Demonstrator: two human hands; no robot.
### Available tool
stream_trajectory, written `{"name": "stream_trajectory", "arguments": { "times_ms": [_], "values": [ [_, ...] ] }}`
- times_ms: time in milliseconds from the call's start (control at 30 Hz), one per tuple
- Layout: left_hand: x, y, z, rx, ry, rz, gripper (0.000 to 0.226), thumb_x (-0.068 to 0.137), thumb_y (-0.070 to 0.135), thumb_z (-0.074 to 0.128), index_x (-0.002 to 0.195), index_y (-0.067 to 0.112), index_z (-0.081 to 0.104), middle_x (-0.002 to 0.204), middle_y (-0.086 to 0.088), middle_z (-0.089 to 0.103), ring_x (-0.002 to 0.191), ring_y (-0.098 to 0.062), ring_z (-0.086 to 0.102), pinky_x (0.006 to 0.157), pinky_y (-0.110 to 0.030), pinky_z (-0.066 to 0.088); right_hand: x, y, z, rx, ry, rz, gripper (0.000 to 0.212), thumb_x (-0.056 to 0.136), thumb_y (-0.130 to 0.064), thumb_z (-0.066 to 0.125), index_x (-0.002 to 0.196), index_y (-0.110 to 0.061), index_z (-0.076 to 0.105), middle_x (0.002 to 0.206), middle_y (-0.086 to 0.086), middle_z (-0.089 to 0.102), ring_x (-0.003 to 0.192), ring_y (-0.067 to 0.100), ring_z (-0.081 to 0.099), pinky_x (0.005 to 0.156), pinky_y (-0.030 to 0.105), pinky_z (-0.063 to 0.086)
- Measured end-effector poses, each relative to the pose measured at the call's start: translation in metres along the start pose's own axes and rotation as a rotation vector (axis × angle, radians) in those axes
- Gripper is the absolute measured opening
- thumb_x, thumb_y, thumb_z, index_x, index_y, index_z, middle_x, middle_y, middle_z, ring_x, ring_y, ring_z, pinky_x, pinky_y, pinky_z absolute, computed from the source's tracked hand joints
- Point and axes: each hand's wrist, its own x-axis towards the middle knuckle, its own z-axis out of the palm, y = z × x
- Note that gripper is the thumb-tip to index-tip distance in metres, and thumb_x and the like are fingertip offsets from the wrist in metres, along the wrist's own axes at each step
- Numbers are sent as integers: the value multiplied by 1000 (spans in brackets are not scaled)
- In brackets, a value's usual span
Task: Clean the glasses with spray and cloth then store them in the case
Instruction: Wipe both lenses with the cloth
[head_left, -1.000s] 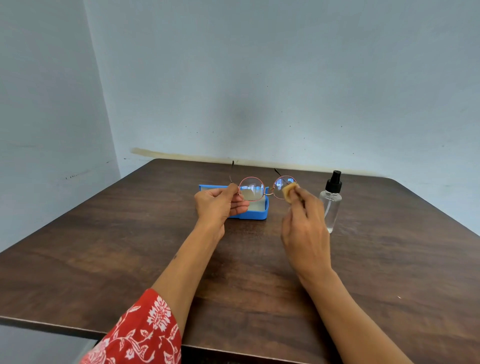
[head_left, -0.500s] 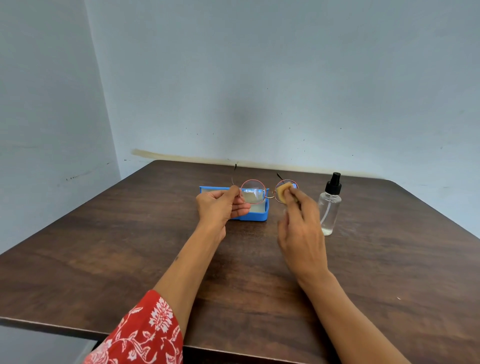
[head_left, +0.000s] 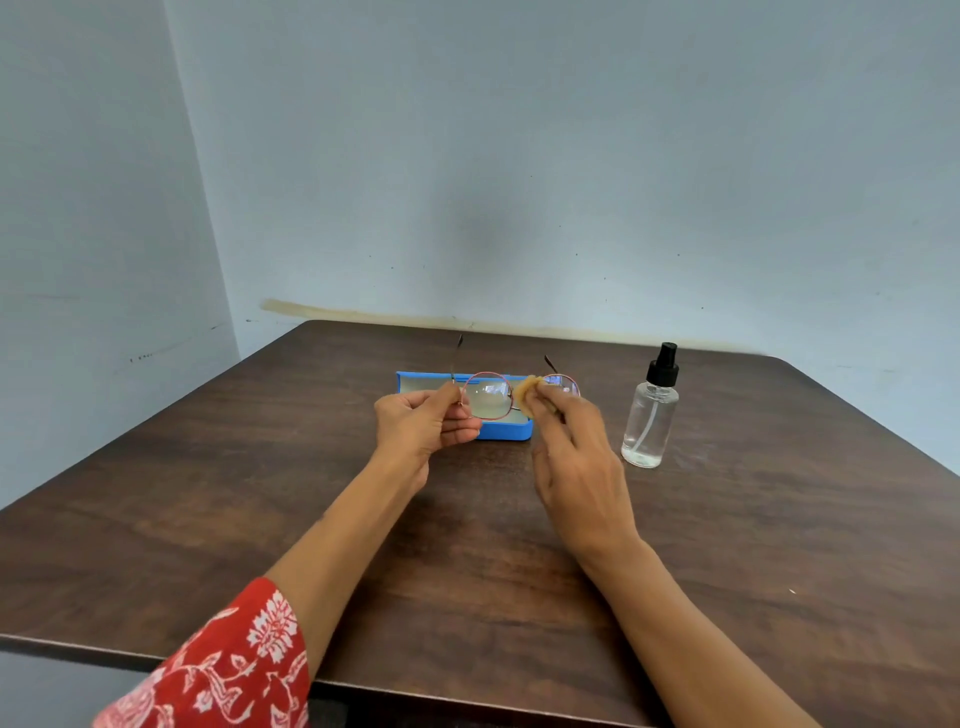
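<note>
Round glasses (head_left: 487, 396) with a thin red-gold frame hang above the table, arms unfolded and pointing away from me. My left hand (head_left: 423, 422) pinches the frame at its left hinge. My right hand (head_left: 574, 447) pinches a small yellow cloth (head_left: 529, 392) against the inner edge of the right lens, which the cloth and fingers mostly hide. Behind and under the glasses lies an open blue case (head_left: 506, 431) with a pale lining. A clear spray bottle (head_left: 650, 415) with a black nozzle stands upright to the right of my right hand.
The dark wooden table (head_left: 260, 493) fills the view, with its near edge at the bottom. Pale walls close it off behind and on the left. A red patterned sleeve (head_left: 223, 670) covers my left upper arm.
The cloth in my right hand has slid left across the right lens toward the bridge. My left hand has kept its hold on the frame and shifted slightly left.
</note>
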Motion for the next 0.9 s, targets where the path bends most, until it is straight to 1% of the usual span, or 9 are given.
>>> {"name": "stream_trajectory", "arguments": {
  "times_ms": [67, 133, 200, 300, 367, 433, 633, 800, 900],
  "values": [
    [0, -1, -4, 4, -1, 8, 16, 82, 0, 63, 66, -2, 64, 41, -2, 59, 41, -13, 62, 44, -21, 54, 0, 1, 1, 8, 12, 5, 40, 78, 14, 60, 116, 5, 61, 113, 18, 61, 106, 25, 51, 92, 27, 43],
    [0, -3, -8, 15, -10, 10, 16, 83, 0, 62, 67, -3, 64, 42, -3, 59, 41, -13, 62, 44, -21, 54, 0, 4, 0, -7, 35, 46, 38, 81, 10, 49, 118, 6, 60, 114, 19, 60, 108, 25, 50, 93, 26, 42],
    [-2, -4, -10, 21, -13, 4, 16, 82, 0, 63, 66, -3, 64, 43, -4, 60, 41, -14, 62, 43, -21, 54, -1, 6, -1, -24, 39, 74, 39, 82, 6, 44, 118, 6, 59, 114, 19, 60, 108, 25, 49, 93, 26, 41],
    [-3, -3, -11, 11, -5, 11, 15, 81, -2, 62, 67, -3, 64, 42, -4, 59, 40, -14, 62, 42, -21, 53, -1, 3, -2, -7, 17, 36, 38, 80, 12, 54, 117, 6, 61, 113, 18, 61, 108, 24, 50, 93, 26, 42],
    [-3, -1, -12, 14, -2, 22, 14, 81, -2, 63, 67, -3, 64, 42, -4, 60, 41, -14, 62, 43, -21, 53, -1, -2, -3, 5, 1, -27, 35, 80, 10, 59, 115, 4, 63, 112, 15, 62, 107, 22, 52, 91, 26, 45],
    [-3, 1, -13, 13, 2, 28, 12, 80, -2, 64, 68, -3, 65, 44, -5, 61, 42, -14, 63, 44, -22, 54, 0, -3, -3, 14, -3, -55, 33, 82, 7, 59, 114, 2, 64, 112, 14, 63, 106, 21, 53, 90, 26, 47],
    [-3, 4, -14, 30, 3, 30, 9, 80, 0, 65, 72, -3, 66, 46, -4, 63, 44, -13, 63, 45, -21, 55, 2, 6, -7, 39, 66, 83, 32, 90, -3, 43, 114, 5, 63, 114, 17, 62, 106, 26, 55, 95, 27, 44],
    [-3, 5, -15, 62, 16, 52, 10, 81, 3, 65, 72, 0, 67, 48, -2, 64, 50, -12, 67, 47, -20, 55, 1, 2, -6, 42, 37, 38, 32, 83, 8, 54, 112, 5, 64, 113, 18, 62, 106, 24, 53, 93, 25, 43],
    [-2, 5, -15, 76, -1, 44, 10, 83, 3, 64, 73, 1, 67, 47, -1, 64, 49, -11, 66, 47, -20, 55, 2, 1, -7, 42, 45, 29, 32, 80, 10, 56, 111, 5, 64, 112, 18, 62, 106, 24, 53, 92, 25, 44]
  ]
}}
